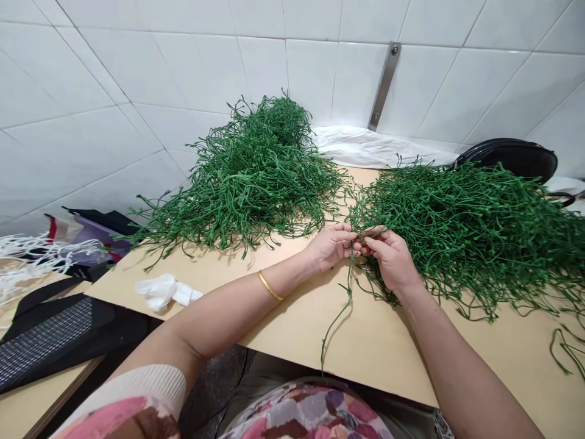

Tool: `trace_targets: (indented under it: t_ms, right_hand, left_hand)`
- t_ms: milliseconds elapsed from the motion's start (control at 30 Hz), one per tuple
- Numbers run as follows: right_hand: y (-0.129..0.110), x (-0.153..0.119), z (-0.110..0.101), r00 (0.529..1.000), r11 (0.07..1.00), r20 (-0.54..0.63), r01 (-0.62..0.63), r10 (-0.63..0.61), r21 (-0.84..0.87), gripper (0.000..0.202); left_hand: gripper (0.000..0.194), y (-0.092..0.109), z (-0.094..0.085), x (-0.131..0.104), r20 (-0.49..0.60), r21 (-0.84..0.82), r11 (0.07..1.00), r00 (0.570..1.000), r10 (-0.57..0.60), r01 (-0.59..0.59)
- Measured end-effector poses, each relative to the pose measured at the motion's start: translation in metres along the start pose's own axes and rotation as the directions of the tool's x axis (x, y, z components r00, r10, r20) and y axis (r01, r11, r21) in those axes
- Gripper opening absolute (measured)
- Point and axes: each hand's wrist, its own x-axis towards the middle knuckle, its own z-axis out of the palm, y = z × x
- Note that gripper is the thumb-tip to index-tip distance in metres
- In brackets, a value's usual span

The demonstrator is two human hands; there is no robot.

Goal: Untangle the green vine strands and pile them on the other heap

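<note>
Both hands meet over the middle of the light wooden table point(292, 323), between two heaps of thin green strands. My left hand point(334, 245) pinches a green strand point(350, 292) at its fingertips. My right hand point(388, 253), touching or nearly touching the left, closes thumb and fingers on green strands at the same spot. One length hangs from between the hands toward the table's front edge. The left green heap point(256, 177) rises against the tiled wall. The right green heap point(470, 225) spreads beside and behind my right hand.
Crumpled white tissue point(164, 291) lies at the table's left edge. A black bag point(507, 157) sits behind the right heap, and white cloth point(375, 146) lines the wall. At far left are white strands point(50, 256) and black mesh fabric point(50, 335). Loose green strands lie at far right.
</note>
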Motion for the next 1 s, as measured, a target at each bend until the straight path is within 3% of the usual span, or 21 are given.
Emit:
trace_targets:
  t_ms: [200,367,500,600,667,700,767,833,867,933,1000]
  right_hand:
    - [-0.001,-0.001,-0.001,0.999,0.999,-0.047,0.012,-0.014,-0.045,0.018]
    - [-0.004,-0.004,0.001,0.988,0.958,-0.06,0.125,-0.145,-0.259,0.016]
    - [-0.004,-0.004,0.0,0.983,0.952,-0.06,0.15,-0.172,-0.268,0.018]
    - [-0.001,-0.002,-0.001,0.981,0.966,-0.118,0.126,-0.155,-0.225,0.02]
    - [-0.001,-0.002,-0.002,0.96,0.945,-0.174,0.165,-0.22,-0.282,0.02]
    - [-0.002,-0.003,-0.003,0.933,0.916,-0.21,0.209,-0.291,-0.341,0.02]
    - [-0.006,-0.006,-0.004,0.832,0.8,-0.264,0.307,-0.489,-0.515,0.022]
    - [-0.01,-0.011,-0.003,0.722,0.613,-0.188,0.386,-0.666,-0.689,0.017]
    - [-0.012,-0.012,-0.003,0.691,0.521,-0.106,0.424,-0.715,-0.741,0.014]
    - [-0.013,-0.015,-0.001,0.678,0.394,0.088,0.522,-0.73,-0.757,0.014]
    - [-0.011,-0.014,0.001,0.689,0.346,0.243,0.598,-0.683,-0.723,0.017]
  left_hand:
    - [0.017,0.001,0.001,-0.001,0.026,0.038,0.999,1.0,0.005,-0.006]
    - [0.017,0.001,0.0,-0.001,0.119,0.189,0.981,0.993,0.022,-0.044]
    - [0.015,0.002,0.003,-0.003,0.077,0.254,0.967,0.997,0.011,-0.03]
    - [0.02,0.002,0.004,-0.003,0.035,0.227,0.974,0.999,0.007,-0.014]
    - [0.025,0.003,0.002,0.0,-0.002,0.191,0.981,1.0,0.013,-0.012]
    - [0.027,0.003,0.0,0.001,-0.017,0.172,0.985,1.0,0.015,-0.012]
    - [0.029,0.003,-0.003,0.005,-0.031,0.132,0.991,0.999,0.016,-0.012]
    - [0.029,0.004,-0.006,0.008,-0.028,0.099,0.995,1.0,0.012,-0.009]
    - [0.028,0.004,-0.007,0.008,-0.024,0.088,0.996,1.0,0.005,-0.003]
    - [0.026,0.004,-0.007,0.008,-0.004,0.073,0.997,1.0,-0.014,0.014]
    - [0.024,0.003,-0.006,0.007,0.034,0.063,0.998,0.999,-0.023,0.021]
